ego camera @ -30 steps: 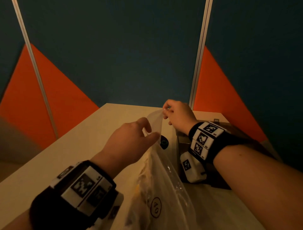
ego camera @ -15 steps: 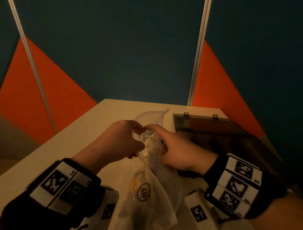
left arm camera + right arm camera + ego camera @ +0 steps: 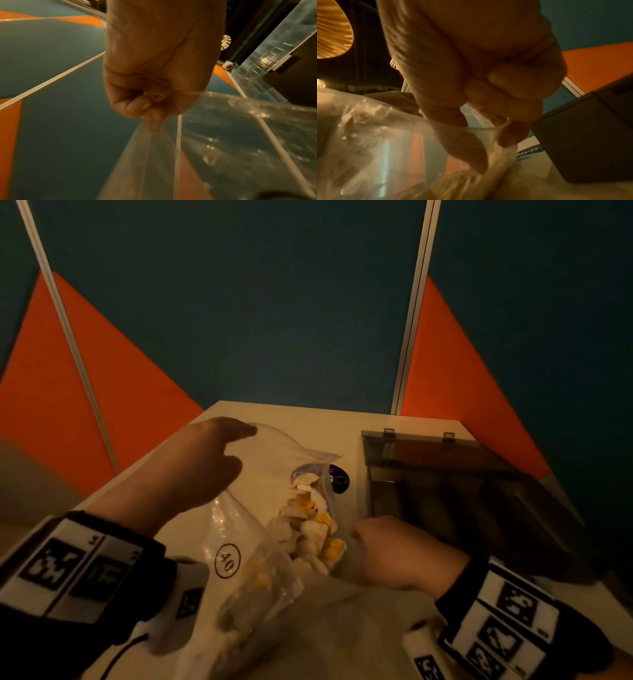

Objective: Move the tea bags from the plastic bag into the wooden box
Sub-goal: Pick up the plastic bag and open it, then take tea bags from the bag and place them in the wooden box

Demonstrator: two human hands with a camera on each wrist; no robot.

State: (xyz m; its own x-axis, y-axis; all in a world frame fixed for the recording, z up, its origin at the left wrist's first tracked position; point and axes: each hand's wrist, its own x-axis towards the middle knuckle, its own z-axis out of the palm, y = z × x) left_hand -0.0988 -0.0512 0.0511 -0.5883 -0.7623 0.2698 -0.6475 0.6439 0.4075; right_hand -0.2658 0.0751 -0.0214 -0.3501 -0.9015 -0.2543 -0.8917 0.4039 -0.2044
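**Both hands pull the plastic bag open beside the wooden box**

The clear plastic bag [image 3: 246, 529] lies on the pale table [image 3: 239, 412], with its mouth pointing away from the person. The left hand [image 3: 191, 470] holds the far left edge of the mouth. In the left wrist view its fingers [image 3: 135, 106] are curled and pinch the film against the thumb. The right hand [image 3: 400, 556] holds the near right edge of the mouth. In the right wrist view the thumb and the curled fingers [image 3: 510, 129] pinch the thin plastic between them. The two hands are apart, so the mouth stands wide open.

The tea bags [image 3: 311, 525] are inside the plastic bag, a white heap with yellow tags, just left of the right hand. A round mark with "40" [image 3: 227, 560] is printed on the bag.

The wooden box [image 3: 455, 505] stands just right of the bag, with its clear lid [image 3: 428, 450] raised at the far side. Its compartments are too dark to see into.
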